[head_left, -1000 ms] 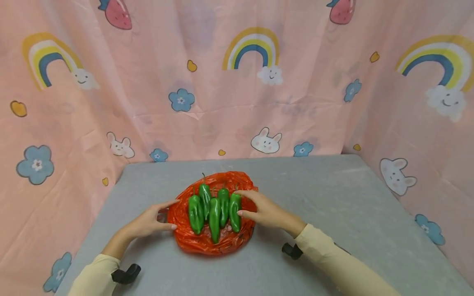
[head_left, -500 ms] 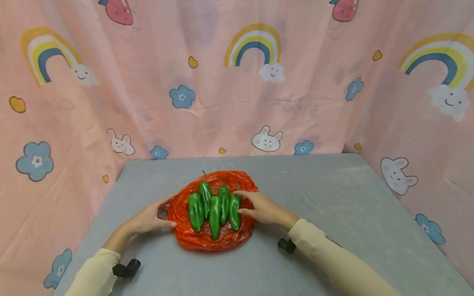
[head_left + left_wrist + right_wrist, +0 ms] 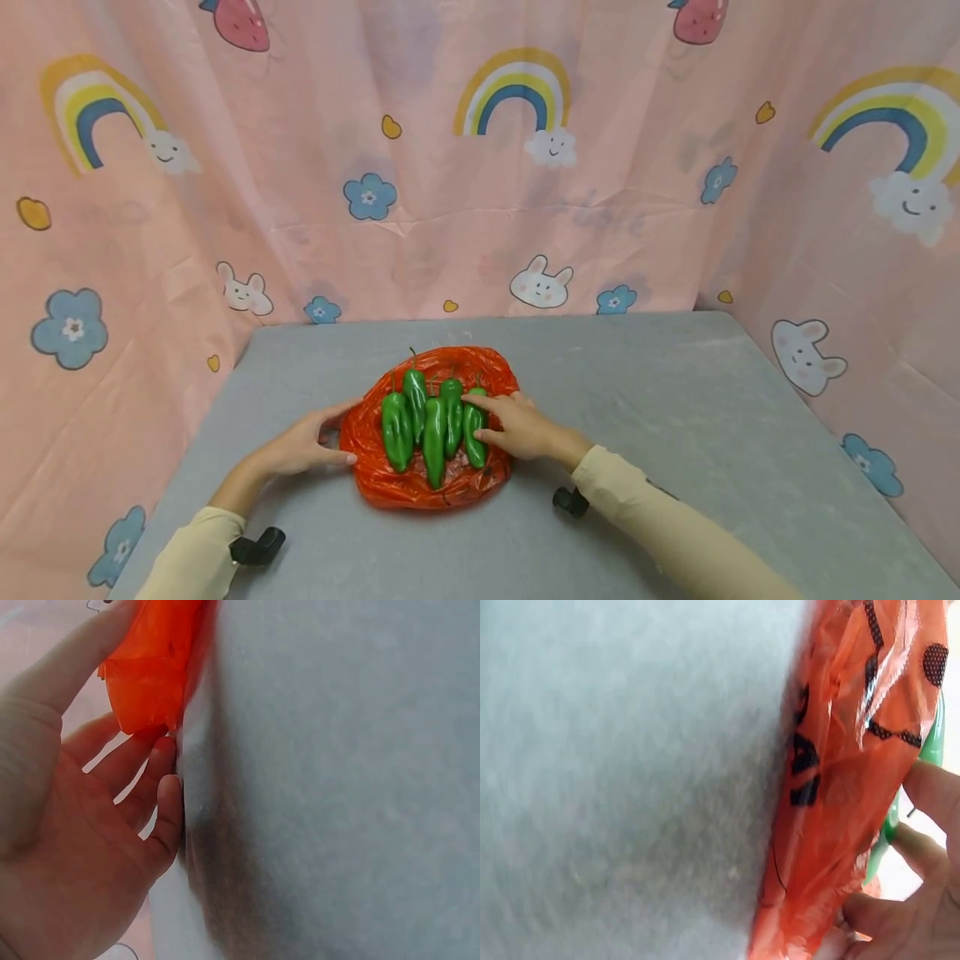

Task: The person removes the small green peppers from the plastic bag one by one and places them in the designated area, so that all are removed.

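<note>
Several green peppers (image 3: 434, 442) lie side by side on a crumpled red plastic bag (image 3: 405, 496), stems pointing away from me. My left hand (image 3: 296, 446) rests at the bag's left edge with thumb and fingers spread apart. In the left wrist view, its loosely bent fingers (image 3: 166, 810) are beside the bag and the thumb reaches along it. My right hand (image 3: 525, 427) is at the bag's right side. Its index finger extends over the upper part of the rightmost pepper (image 3: 474, 454), and the thumb tip overlaps that pepper's middle. In the right wrist view the bag hides most of the peppers.
The bag lies on a grey table (image 3: 637, 375). Behind and at both sides hangs a pink curtain (image 3: 420, 267) printed with rainbows, flowers and rabbits. A black wrist mount (image 3: 257, 547) sticks out from the left sleeve, another black mount (image 3: 570, 502) from the right.
My right hand has shifted left, its index finger now farther over the rightmost pepper. The left hand has stayed at the bag's edge. The peppers have stayed in place.
</note>
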`<state>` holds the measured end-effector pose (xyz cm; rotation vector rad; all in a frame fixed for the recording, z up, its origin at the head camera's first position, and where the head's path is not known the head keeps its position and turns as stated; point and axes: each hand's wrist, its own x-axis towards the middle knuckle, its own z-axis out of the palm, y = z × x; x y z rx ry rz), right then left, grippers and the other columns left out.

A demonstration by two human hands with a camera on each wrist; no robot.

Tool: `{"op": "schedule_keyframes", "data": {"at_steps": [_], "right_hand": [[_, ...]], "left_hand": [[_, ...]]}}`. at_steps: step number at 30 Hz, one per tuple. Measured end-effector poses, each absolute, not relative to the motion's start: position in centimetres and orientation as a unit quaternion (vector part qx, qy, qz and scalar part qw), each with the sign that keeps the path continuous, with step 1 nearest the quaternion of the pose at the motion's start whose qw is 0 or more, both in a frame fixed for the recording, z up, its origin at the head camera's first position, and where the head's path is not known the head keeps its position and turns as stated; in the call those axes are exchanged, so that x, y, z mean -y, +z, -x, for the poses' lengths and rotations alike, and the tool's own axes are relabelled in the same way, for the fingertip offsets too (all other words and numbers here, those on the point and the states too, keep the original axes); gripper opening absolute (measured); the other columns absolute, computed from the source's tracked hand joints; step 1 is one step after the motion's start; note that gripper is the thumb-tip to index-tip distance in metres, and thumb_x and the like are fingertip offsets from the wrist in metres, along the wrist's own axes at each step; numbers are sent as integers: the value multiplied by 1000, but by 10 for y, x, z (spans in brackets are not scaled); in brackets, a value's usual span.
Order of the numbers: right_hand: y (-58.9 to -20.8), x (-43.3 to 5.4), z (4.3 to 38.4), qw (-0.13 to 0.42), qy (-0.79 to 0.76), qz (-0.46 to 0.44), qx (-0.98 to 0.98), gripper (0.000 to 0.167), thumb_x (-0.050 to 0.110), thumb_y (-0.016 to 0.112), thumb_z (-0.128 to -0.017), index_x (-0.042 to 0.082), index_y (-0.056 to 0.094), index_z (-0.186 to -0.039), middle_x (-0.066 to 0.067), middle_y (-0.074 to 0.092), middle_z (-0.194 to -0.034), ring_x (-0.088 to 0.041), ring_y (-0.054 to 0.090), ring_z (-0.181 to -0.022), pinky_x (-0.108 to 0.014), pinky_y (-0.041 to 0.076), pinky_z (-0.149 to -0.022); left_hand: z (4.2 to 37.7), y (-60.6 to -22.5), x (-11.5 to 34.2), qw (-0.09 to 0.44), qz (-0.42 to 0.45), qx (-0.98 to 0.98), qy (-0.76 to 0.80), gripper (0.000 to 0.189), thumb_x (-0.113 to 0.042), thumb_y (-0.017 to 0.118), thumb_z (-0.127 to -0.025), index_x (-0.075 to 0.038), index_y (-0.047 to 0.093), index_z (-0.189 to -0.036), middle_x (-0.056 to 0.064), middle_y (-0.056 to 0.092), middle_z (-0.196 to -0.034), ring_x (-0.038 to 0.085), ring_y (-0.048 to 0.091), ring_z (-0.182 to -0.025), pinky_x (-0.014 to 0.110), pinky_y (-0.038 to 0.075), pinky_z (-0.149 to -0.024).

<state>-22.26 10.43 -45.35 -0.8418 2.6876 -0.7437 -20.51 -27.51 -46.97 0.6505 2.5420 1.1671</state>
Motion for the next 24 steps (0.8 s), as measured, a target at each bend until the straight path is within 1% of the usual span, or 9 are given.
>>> {"op": "schedule_keyframes", "data": {"at_steps": [3, 6, 8, 10, 13, 16, 18, 21, 24], "right_hand": [[-454, -104, 220, 111, -275, 278, -914, 59, 28, 66, -99, 20, 45, -154, -14, 56, -147, -28, 49, -116, -47, 36, -91], [-454, -104, 217, 107, -303, 272, -907, 59, 27, 67, -97, 23, 46, -153, -15, 55, -148, -28, 47, -118, -45, 34, -90], [-454, -104, 215, 105, -323, 271, -901, 60, 26, 69, -96, 25, 47, -152, -14, 53, -148, -29, 45, -121, -47, 34, -92], [-453, -104, 214, 105, -345, 277, -891, 60, 26, 70, -96, 24, 47, -151, -14, 51, -151, -31, 44, -127, -53, 33, -99], [-452, -104, 215, 112, -388, 305, -862, 58, 21, 69, -96, 18, 48, -150, -13, 48, -154, -34, 45, -136, -60, 35, -111], [-450, -104, 217, 124, -430, 327, -832, 55, 17, 68, -97, 11, 48, -148, -14, 46, -155, -37, 49, -134, -62, 42, -110], [-448, -103, 218, 127, -449, 330, -821, 54, 15, 67, -97, 10, 48, -148, -15, 45, -155, -37, 50, -132, -61, 45, -108], [-446, -103, 218, 121, -460, 325, -817, 53, 15, 67, -97, 10, 47, -146, -17, 43, -152, -38, 48, -130, -61, 44, -108], [-445, -101, 217, 118, -476, 316, -812, 53, 13, 68, -96, 9, 47, -145, -20, 40, -147, -41, 44, -135, -63, 40, -113]], "left_hand": [[205, -470, 274, 140, -223, -877, 403, 88, -30, 80, -85, -1, 36, -155, 25, 48, -152, 44, 47, -136, 27, 49, -100], [205, -471, 273, 144, -220, -876, 405, 88, -30, 80, -85, -1, 36, -155, 25, 46, -153, 43, 47, -136, 25, 49, -100], [205, -472, 274, 144, -219, -876, 405, 88, -30, 80, -85, -1, 36, -155, 24, 45, -154, 43, 47, -136, 25, 49, -101], [204, -472, 274, 143, -218, -876, 405, 87, -29, 80, -85, -1, 37, -155, 24, 44, -155, 43, 46, -137, 28, 49, -102], [204, -471, 273, 141, -222, -875, 406, 87, -28, 80, -85, 0, 37, -155, 25, 44, -155, 43, 47, -137, 34, 49, -103], [203, -469, 272, 141, -222, -875, 407, 87, -28, 80, -85, 0, 37, -155, 26, 45, -154, 43, 47, -136, 36, 50, -103], [203, -469, 272, 139, -222, -875, 407, 87, -28, 80, -85, 0, 37, -155, 26, 45, -154, 44, 47, -136, 34, 50, -103], [203, -468, 272, 137, -216, -876, 409, 86, -27, 80, -85, 0, 37, -155, 25, 44, -155, 43, 45, -138, 32, 49, -104], [203, -467, 273, 135, -221, -875, 409, 86, -26, 80, -86, 1, 36, -154, 26, 45, -154, 45, 45, -138, 38, 49, -105]]}}
